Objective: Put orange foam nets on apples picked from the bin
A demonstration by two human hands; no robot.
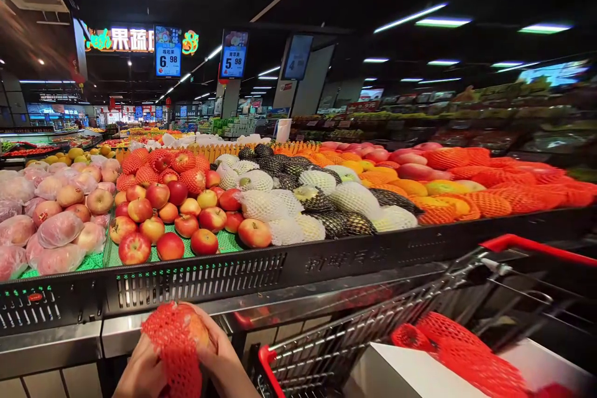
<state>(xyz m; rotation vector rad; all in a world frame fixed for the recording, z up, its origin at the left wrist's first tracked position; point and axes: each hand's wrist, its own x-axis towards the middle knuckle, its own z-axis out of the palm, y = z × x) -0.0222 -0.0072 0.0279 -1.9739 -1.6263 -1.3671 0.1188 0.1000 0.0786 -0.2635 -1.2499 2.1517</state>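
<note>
Low in the head view, my left hand (142,368) grips a red foam net (175,345) from its left side. An apple (196,328) shows partly through and beside the net. My right hand (215,348) is wrapped round the apple's right side, with the thumb at the front. The net's lower part hangs between both hands. Just beyond them, loose red-yellow apples (134,248) lie on green matting in the display, and several apples in red nets (161,161) sit behind these.
A black display edge (200,280) and metal ledge (121,329) run ahead of my hands. At the right stands a shopping cart (536,247) with a white box (410,373) holding red foam nets (476,354). Bagged fruit (60,229) lies left; white-netted fruit (354,200) lies right.
</note>
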